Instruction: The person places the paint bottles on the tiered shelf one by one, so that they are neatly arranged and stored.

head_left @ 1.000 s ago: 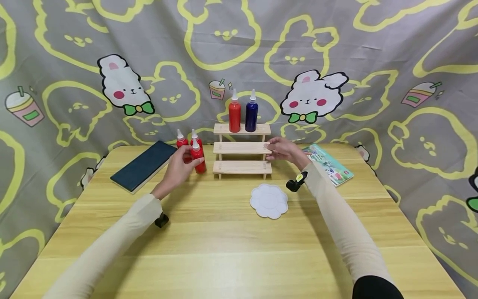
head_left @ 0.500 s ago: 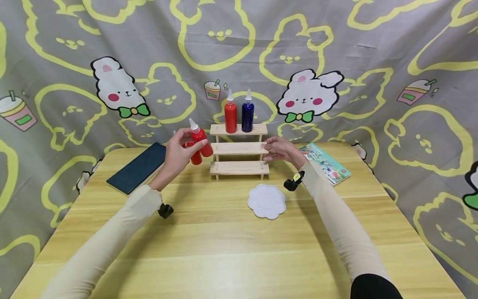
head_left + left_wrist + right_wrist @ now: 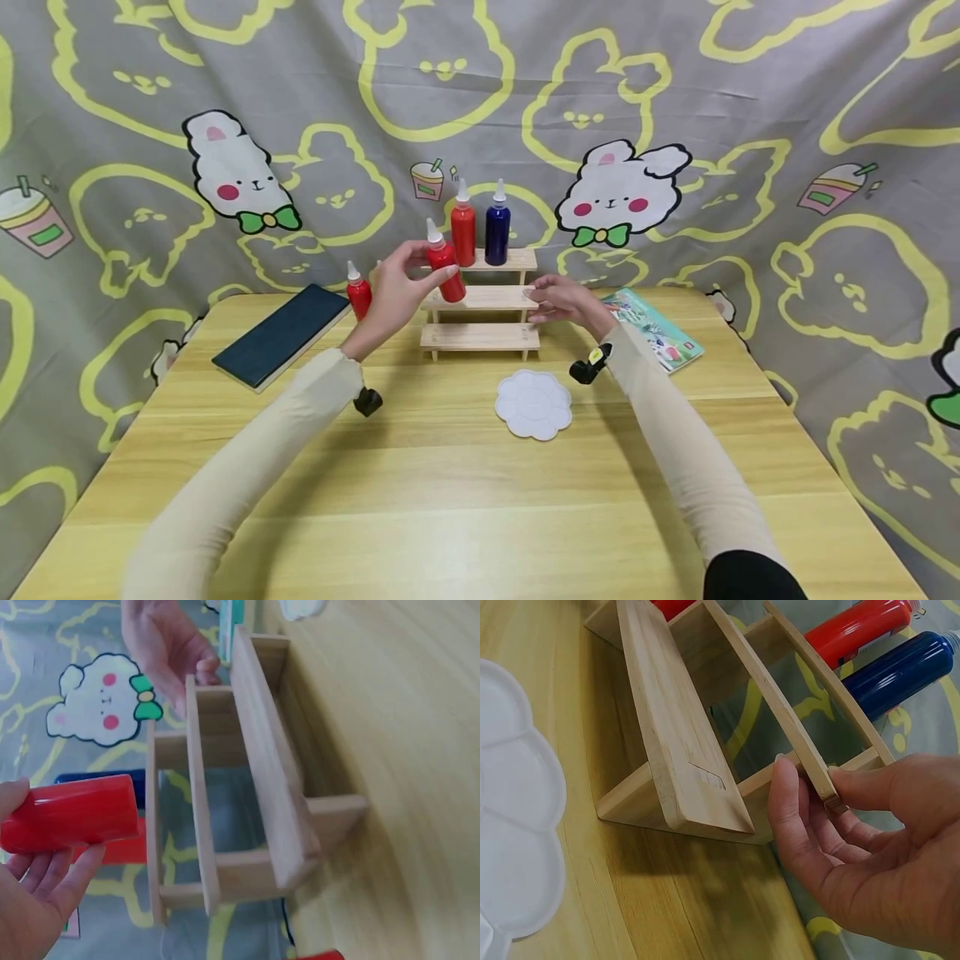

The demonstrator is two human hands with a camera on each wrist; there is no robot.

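A red bottle with a white nozzle is gripped by my left hand, tilted slightly, at the left end of the wooden rack's middle shelf. In the left wrist view the fingers and thumb are round the held bottle. My right hand pinches the right end of that middle shelf; the right wrist view shows its thumb and fingers on the shelf end. On the top shelf a red bottle and a blue bottle stand upright.
Another red bottle stands on the table left of the rack, with a further nozzle partly hidden behind my left hand. A dark book lies at the left, a green booklet at the right. A white flower-shaped palette lies in front.
My left hand has lifted a red bottle from the group on the table and carried it right to the middle shelf. My right hand has stayed on the rack.
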